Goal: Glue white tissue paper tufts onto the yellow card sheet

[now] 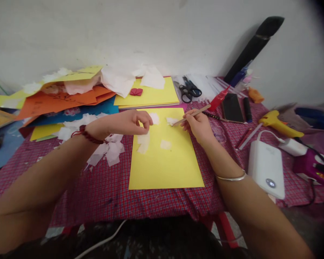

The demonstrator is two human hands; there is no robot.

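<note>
While the right hand (198, 126) pinches the flat wooden stick (202, 109) between thumb and fingers, the yellow sheet (167, 167) lies flat on the cloth-covered counter (83, 196), directly in front of the person. Handling estimate: the stick is probably light and fairly stiff, best held partway along, leaving the tip free; the sheet is likely light, flexible and easily creased, best steadied at a bare edge. The white scraps (165, 144) on it look thin, soft and easily torn, so a gentle fingertip hold at one corner should suit. Pose: right forearm comes in from the lower right, the stick slanting down-left to its tip at a scrap. Left hand (135, 120) is over the sheet's upper left, fingers bent; cannot tell whether its grip pinches anything.
</note>
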